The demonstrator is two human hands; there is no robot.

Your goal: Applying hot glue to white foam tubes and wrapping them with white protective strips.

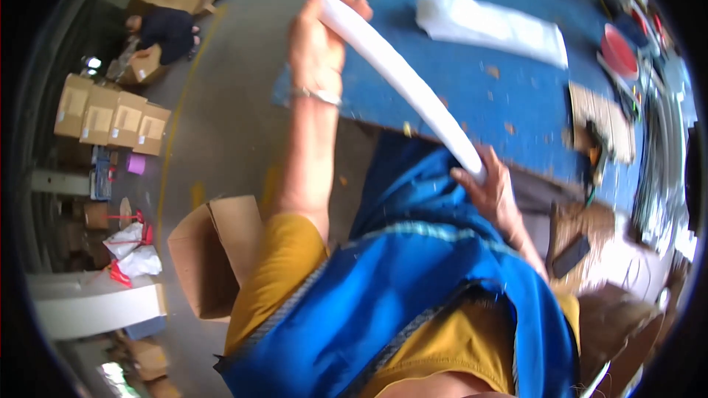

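Note:
A long white rolled sheet [405,81], tube-shaped, stretches slantwise over the near edge of a blue table [479,96]. My left hand [317,37] grips its far upper end, arm raised. My right hand [490,188] holds its lower end close to my body. I wear a blue apron over yellow sleeves.
White plastic sheets [490,26] lie on the blue table, with a red lid [618,50] and cardboard piece [601,118] at its right. An open cardboard box [214,250] stands on the floor at my left. Further left are stacked boxes [110,114] and a crouching person [166,29].

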